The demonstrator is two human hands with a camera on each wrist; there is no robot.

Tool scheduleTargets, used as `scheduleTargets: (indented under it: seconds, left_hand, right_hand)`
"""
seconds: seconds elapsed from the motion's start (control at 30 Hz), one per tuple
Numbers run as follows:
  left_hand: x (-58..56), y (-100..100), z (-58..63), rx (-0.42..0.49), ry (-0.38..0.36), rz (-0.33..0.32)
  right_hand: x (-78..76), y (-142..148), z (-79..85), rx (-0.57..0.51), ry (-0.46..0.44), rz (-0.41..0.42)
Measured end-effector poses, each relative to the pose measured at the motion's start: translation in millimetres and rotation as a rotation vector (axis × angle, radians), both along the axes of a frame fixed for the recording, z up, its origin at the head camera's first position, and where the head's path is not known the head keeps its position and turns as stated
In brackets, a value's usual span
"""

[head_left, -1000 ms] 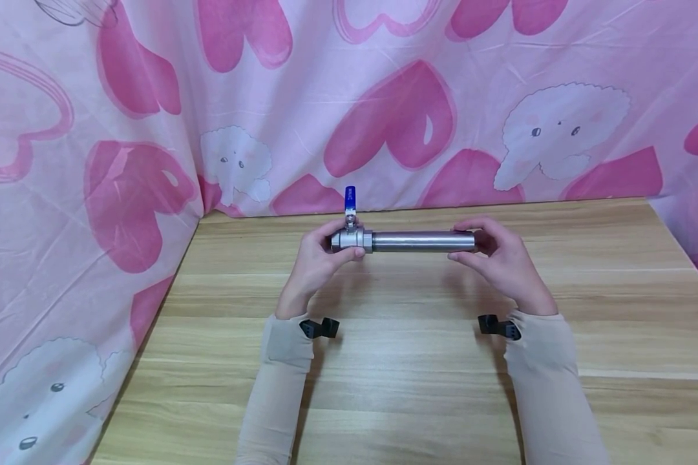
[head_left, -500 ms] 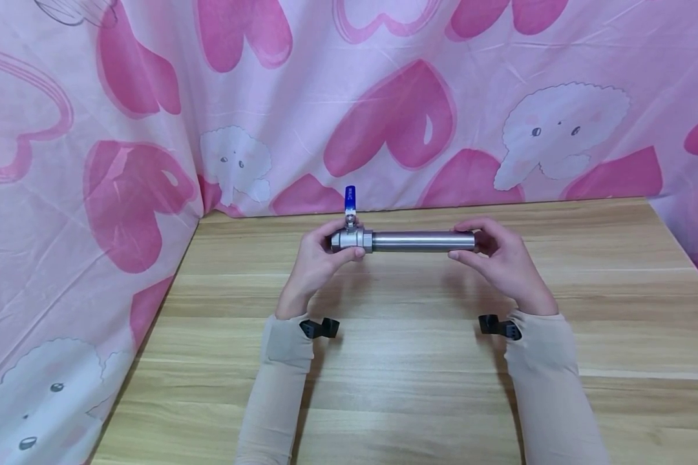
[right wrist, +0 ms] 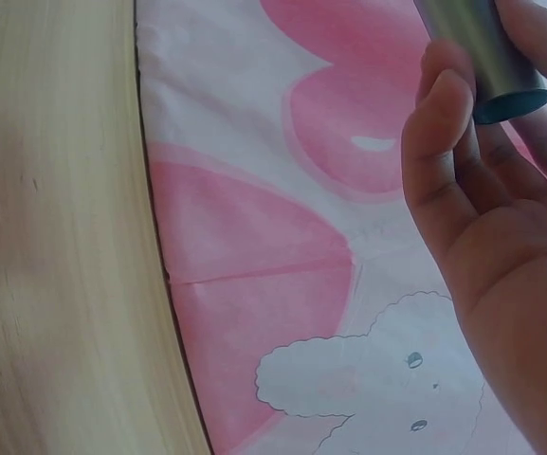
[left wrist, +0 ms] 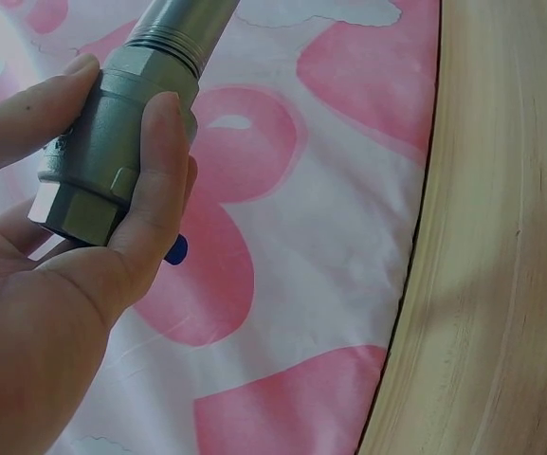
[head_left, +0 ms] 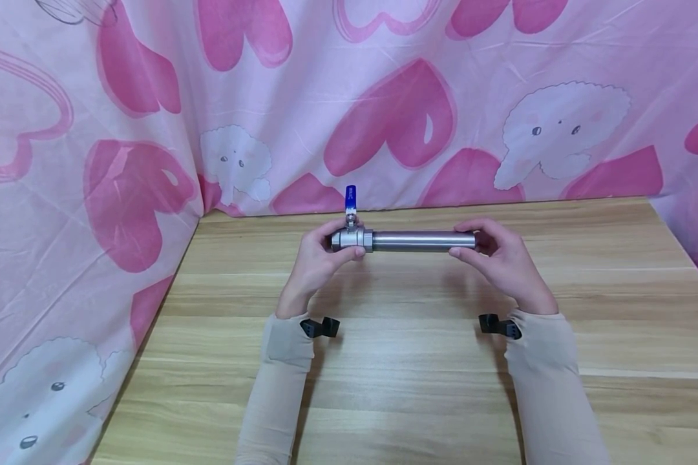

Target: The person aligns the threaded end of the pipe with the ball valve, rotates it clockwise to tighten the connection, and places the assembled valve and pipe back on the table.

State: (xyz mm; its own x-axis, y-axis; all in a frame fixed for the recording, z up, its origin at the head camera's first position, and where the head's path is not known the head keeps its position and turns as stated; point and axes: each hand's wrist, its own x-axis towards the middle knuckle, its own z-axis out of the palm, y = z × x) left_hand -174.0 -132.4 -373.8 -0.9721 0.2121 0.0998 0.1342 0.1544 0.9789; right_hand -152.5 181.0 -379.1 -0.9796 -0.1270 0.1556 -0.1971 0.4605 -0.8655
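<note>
My left hand (head_left: 317, 258) grips a silver ball valve (head_left: 349, 239) with its thumb in front and fingers behind. The valve's blue lever handle (head_left: 351, 197) points up and away in the head view. A steel pipe (head_left: 421, 241) joins the valve's right end, and threads (left wrist: 167, 45) show at that joint in the left wrist view. My right hand (head_left: 503, 261) pinches the pipe's far right end between thumb and fingers. That pipe end (right wrist: 515, 102) shows a round rim in the right wrist view. Valve and pipe are held level above the table.
A wood-grain table (head_left: 407, 387) lies beneath the hands. Pink heart-patterned cloth (head_left: 384, 116) hangs behind it and along the left and right sides. Black camera mounts (head_left: 320, 327) stick out from both sleeves.
</note>
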Motion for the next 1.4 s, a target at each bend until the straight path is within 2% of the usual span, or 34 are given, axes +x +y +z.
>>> scheduleTargets:
  seconds: [0.87, 1.4]
  left_hand:
    - [-0.6, 3.6, -1.0, -0.018, -0.004, 0.002]
    - [-0.3, 3.5, -1.1, -0.016, 0.026, -0.009]
  right_hand:
    - [-1.7, 0.6, -0.4, 0.003, 0.032, -0.008]
    - [-2.5, 0.4, -2.3, -0.004, 0.025, -0.019]
